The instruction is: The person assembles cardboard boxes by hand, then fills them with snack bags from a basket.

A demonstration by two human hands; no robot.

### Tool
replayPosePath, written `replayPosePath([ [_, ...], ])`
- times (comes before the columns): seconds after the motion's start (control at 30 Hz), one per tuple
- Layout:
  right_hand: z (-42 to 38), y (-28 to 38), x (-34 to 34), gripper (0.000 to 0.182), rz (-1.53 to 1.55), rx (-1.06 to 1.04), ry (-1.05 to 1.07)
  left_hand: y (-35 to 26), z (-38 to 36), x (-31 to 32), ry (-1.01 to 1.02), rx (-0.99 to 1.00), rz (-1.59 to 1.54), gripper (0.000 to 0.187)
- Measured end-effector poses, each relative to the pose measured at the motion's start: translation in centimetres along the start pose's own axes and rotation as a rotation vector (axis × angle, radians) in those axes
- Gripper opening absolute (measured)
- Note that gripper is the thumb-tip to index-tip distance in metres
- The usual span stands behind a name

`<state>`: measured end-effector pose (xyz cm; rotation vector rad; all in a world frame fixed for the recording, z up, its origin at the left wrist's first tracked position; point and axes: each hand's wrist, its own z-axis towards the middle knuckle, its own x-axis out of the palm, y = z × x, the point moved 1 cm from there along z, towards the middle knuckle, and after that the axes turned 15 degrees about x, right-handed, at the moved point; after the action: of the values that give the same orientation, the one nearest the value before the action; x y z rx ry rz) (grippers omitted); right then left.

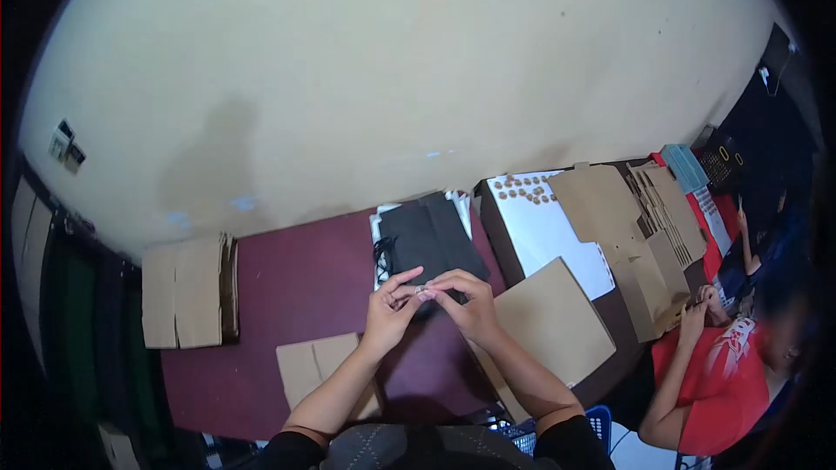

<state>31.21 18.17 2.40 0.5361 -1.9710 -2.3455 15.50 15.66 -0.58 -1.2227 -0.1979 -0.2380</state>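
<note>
My left hand (391,306) and my right hand (468,303) meet fingertip to fingertip over the table, both closed in a pinch. Between the fingertips is a small, pale, shiny thing, too small to name. Just beyond my hands lies a stack of black sheets (433,231), with white sheets showing at its edges. A bundle of black cords (382,252) rests at the stack's left side. By my left forearm, a folded cardboard piece (319,362) lies flat on the table. A large brown cardboard sheet (554,322) is next to my right forearm.
A stack of folded cardboard (185,296) stands on the maroon table (287,278) at left. To the right are a white sheet (540,226) with several small brown round pieces, and open cardboard boxes (649,278). A person in a red shirt (718,383) works close by at right.
</note>
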Motion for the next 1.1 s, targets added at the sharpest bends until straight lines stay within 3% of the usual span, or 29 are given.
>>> replayPosePath([
  [0.1,-3.4,0.2,4.6,0.009,0.100,0.054,-0.037,-2.8,-4.5,-3.4,0.029,-0.103,-0.063,0.053],
  [0.2,-6.4,-0.8,9.1,0.009,0.133,0.146,-0.061,-5.3,-8.9,-6.9,0.102,-0.081,0.107,0.062],
  [0.37,-10.2,-0.8,15.6,0.010,0.178,0.383,-0.002,-5.6,-15.5,-16.0,-0.014,-0.172,0.511,0.052],
  [0.43,-11.0,-2.7,18.3,0.012,0.237,0.418,0.011,-4.4,-17.9,-18.7,0.150,0.003,0.905,0.049],
  [0.5,-11.8,-3.4,20.4,0.013,0.040,0.364,0.060,-3.4,-20.1,-19.7,0.179,-0.072,0.957,0.051],
  [0.57,-12.0,-5.4,22.2,0.019,0.042,0.346,0.086,-2.2,-21.4,-20.0,0.329,-0.069,1.111,0.061],
  [0.63,-11.7,-4.8,23.3,0.031,-0.034,0.518,0.194,-1.4,-22.3,-20.1,0.369,-0.066,1.154,0.065],
  [0.67,-11.7,-6.1,23.8,0.038,-0.050,0.488,0.212,-1.0,-22.6,-20.1,0.411,-0.062,1.197,0.070],
  [0.9,-11.3,-7.1,24.9,0.038,-0.280,0.480,0.139,0.3,-23.2,-20.8,0.434,0.024,1.220,0.077],
  [1.1,-11.1,-6.9,25.2,0.041,-0.398,0.526,0.148,0.3,-23.9,-20.9,0.323,0.223,1.093,0.049],
])
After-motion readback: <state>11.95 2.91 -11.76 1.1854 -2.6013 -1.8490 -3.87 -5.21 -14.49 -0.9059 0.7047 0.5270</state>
